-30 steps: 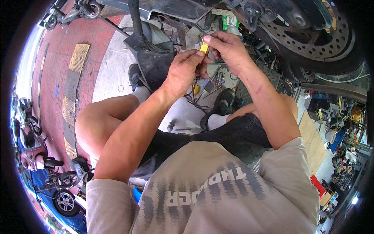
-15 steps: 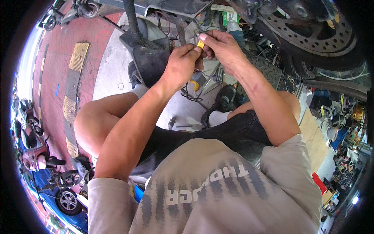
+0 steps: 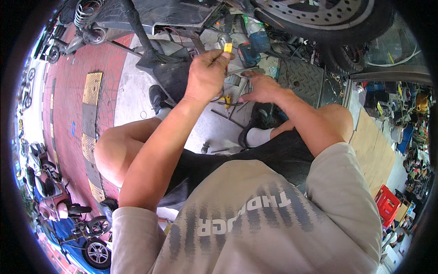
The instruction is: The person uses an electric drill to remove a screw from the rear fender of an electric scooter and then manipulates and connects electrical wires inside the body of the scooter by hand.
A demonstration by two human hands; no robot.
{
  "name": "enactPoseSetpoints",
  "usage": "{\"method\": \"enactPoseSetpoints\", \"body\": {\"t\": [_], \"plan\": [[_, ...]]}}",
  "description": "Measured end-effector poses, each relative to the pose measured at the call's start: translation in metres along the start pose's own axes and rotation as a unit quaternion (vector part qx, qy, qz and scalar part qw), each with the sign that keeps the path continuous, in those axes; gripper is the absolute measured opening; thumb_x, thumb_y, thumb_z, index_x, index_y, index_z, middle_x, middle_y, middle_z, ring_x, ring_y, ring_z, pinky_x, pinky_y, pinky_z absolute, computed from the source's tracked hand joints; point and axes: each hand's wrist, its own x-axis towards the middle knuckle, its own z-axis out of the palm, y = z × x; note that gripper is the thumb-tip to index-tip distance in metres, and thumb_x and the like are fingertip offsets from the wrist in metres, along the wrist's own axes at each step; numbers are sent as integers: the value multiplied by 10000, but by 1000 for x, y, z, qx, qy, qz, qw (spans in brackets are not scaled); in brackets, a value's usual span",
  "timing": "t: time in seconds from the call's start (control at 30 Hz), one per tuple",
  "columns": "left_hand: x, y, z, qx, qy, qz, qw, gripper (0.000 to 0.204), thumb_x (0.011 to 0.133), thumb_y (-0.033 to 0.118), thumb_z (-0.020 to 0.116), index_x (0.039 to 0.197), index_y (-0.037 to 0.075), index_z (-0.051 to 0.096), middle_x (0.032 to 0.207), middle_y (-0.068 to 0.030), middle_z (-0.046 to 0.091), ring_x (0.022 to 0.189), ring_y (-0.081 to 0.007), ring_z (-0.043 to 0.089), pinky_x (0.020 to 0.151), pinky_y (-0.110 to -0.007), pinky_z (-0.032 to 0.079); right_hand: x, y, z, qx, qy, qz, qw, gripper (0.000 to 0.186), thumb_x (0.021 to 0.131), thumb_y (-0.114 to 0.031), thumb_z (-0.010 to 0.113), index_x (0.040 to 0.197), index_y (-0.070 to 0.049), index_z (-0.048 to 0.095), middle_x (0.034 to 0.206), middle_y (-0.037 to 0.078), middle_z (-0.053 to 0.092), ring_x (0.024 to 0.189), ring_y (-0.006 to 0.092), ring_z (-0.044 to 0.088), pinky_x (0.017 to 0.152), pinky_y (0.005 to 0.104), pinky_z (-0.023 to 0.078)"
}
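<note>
Pinched between the thumb and fingers of my left hand [image 3: 206, 76] is a small yellow block-like piece [image 3: 228, 47] with a paler patch; I cannot tell its exact kind. My right hand [image 3: 263, 87] is apart from it, lower and to the right, with thumb and fingers spread over a cluster of metal hand tools [image 3: 238, 90] on the ground. Whether its fingertips touch one of them is unclear. By that hand lies a yellow-handled tool [image 3: 226, 101]. A teal power tool [image 3: 260, 42] with a dark battery end [image 3: 248, 55] rests beyond both hands.
A motorbike wheel with a drilled brake disc [image 3: 315, 11] hangs over the far right, beside a dark treaded plate [image 3: 299, 80]. Dark bodywork [image 3: 162, 68] stands left of my left hand. My shoes [image 3: 259, 121] are close to the tools. A striped kerb strip [image 3: 91, 112] crosses the red paving.
My right hand has let go of the yellow piece and moved down toward the tools, its fingers spreading. The left hand keeps the piece. The whole view has shifted somewhat.
</note>
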Motion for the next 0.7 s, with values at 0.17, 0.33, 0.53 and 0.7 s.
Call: {"method": "enactPoseSetpoints", "body": {"t": [0.17,0.33,0.53,0.7], "plan": [[-3,23,-4,-124,-43,-32,991,286,1060,219,588,1149,-13,729,1011,-51,727,829,-114,668,736,-276,568,-7,-66,-34,102,-6,42,994,682,837,-509,771,1332,-69,606,1176,229,700,1113,398,670,960,472,526],[-3,26,-14,-121,-62,-35,990,315,1058,223,597,1186,-48,698,1033,-71,730,850,-135,679,758,-293,573,-8,-59,-27,93,41,-13,995,654,816,-465,789,1321,-85,620,1077,220,723,1029,414,689,907,488,545],[-13,36,-35,-158,-45,-44,985,373,1069,224,561,1302,-60,621,1129,-165,726,979,-236,710,851,-346,583,-12,-67,-46,169,-63,36,983,608,795,-320,809,1330,-88,637,1053,215,734,983,386,707,887,446,548],[-26,49,-59,-131,-36,-4,991,393,1061,255,571,1286,-62,632,1115,-180,729,989,-255,719,852,-352,582,-6,-14,-18,505,-47,70,859,533,747,-111,808,1262,-54,681,1033,64,737,945,200,693,827,352,543]]}}
